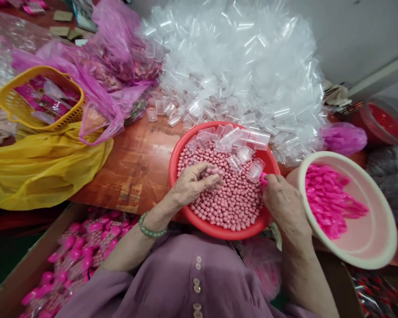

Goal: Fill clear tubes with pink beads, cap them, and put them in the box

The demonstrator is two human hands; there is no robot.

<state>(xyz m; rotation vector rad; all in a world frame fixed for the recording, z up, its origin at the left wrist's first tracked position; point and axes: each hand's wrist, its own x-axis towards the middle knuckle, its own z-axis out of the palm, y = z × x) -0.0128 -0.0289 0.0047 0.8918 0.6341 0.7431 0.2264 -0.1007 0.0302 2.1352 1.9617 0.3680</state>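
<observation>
Packets (35, 98) in the yellow basket (68, 115) carry blurred print. Over the red bowl (173, 170), the left hand (197, 180) cups pink beads (216, 171) in curled fingers; at the rim, the right hand (283, 201), fisted, pinches a pink piece (263, 178).

The right hand (283, 201) hid part of a pink piece (263, 178). The left edge cut off a yellow bag (46, 165). The clear plastic heap (242, 57) was blurred.
</observation>
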